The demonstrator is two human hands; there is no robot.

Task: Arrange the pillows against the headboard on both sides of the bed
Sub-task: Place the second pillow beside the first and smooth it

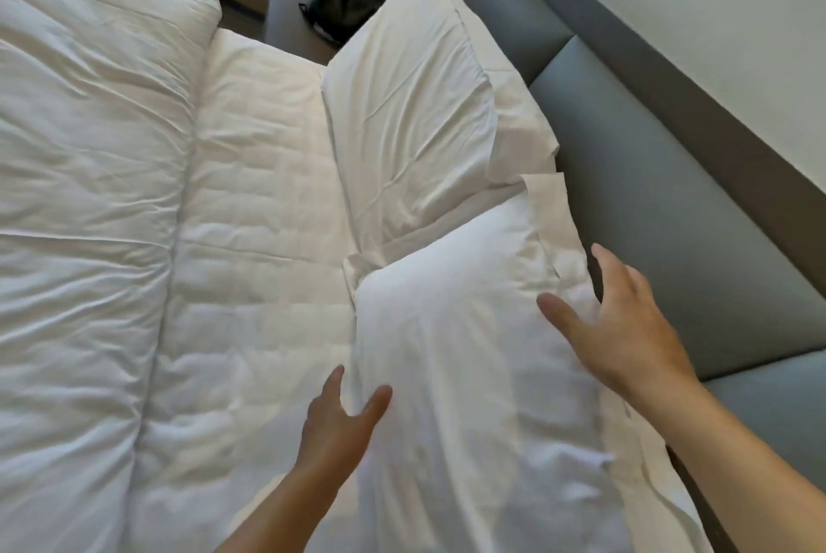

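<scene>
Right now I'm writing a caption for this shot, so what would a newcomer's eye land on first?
Two bare hands on the near pillow: the left hand at its mattress-side edge, the right hand at its headboard-side edge. Beyond it a far pillow lies along the grey padded headboard. A rumpled white duvet fills the left.

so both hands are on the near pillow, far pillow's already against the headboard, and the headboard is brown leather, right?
Not quite: the headboard is padded grey-blue, not brown leather, as the head view shows. The rest holds: the left hand and right hand are both on the near pillow, and the far pillow lies against the headboard.
</scene>
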